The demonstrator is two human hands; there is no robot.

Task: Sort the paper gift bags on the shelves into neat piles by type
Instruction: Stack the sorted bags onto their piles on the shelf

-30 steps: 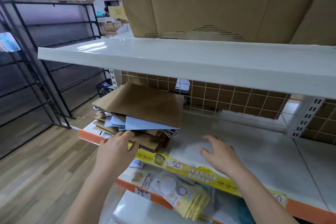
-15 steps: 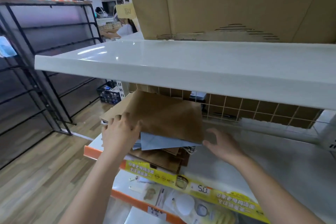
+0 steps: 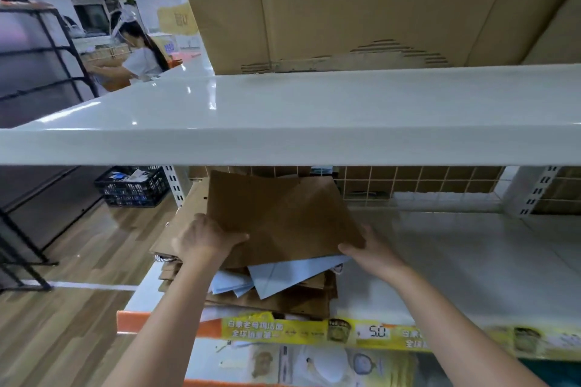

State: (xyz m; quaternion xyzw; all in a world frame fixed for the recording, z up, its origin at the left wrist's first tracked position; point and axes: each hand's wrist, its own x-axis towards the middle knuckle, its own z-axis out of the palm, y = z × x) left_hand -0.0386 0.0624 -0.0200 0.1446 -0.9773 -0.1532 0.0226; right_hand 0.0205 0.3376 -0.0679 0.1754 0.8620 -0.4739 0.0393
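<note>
On the middle shelf (image 3: 456, 267) of a white metal store rack, a person's two bare hands lift the top brown paper bag (image 3: 279, 217) from a loose heap of flattened gift bags. The left hand (image 3: 206, 237) grips the bag's left edge, thumb on top and fingers curled beneath it; the right hand (image 3: 374, 250) pinches the bag's lower right corner, its thumb lying across the upper face and the other fingers hidden under the paper. The bag sits tilted, its far edge raised toward the underside of the upper shelf (image 3: 283, 122). Directly below it, pale blue paper bags (image 3: 283, 275) fan out at angles, touching the brown bag's near edge. They rest on a stack of more brown bags (image 3: 276, 302) that reaches the shelf's front lip, at the left end of the shelf. A yellow price strip (image 3: 314, 328) runs along that lip, with a tag reading 5.0. Behind the heap, a white wire grid (image 3: 418, 182) backs the shelf. A large cardboard box (image 3: 345, 3) stands on the upper shelf. To the left, over wood-look flooring (image 3: 72, 261), a black plastic crate (image 3: 133, 187) sits on the floor, near dark empty racks (image 3: 37, 72). Another person (image 3: 138, 53) bends over goods in the background.
</note>
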